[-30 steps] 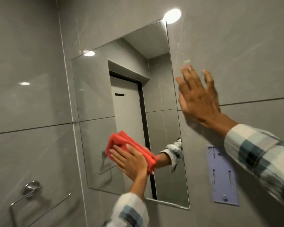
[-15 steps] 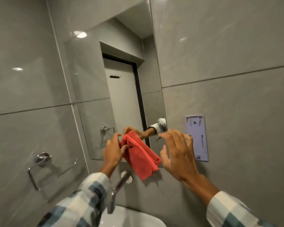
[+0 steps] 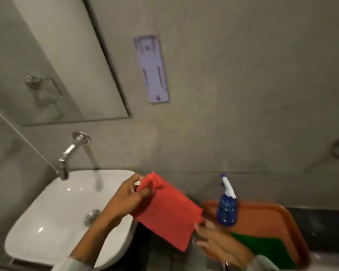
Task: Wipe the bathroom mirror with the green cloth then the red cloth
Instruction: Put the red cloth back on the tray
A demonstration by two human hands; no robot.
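Left hand [image 3: 130,194] raised, fingers pinched shut — right hand [image 3: 219,245] lower, fingers curled

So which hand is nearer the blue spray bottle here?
The right hand: it sits just below the spray bottle, by the tray's near-left edge. The left hand is further left, pinching the red cloth beside the sink.

white basin [image 3: 47,222], chrome tap [image 3: 70,151], orange tray [image 3: 272,218], blue spray bottle [image 3: 227,210]

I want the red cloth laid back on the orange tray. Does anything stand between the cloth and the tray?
Partly. The blue spray bottle stands at the tray's near-left end, and the green cloth covers part of its floor. The red cloth, held by both hands, hangs just left of the tray's rim.
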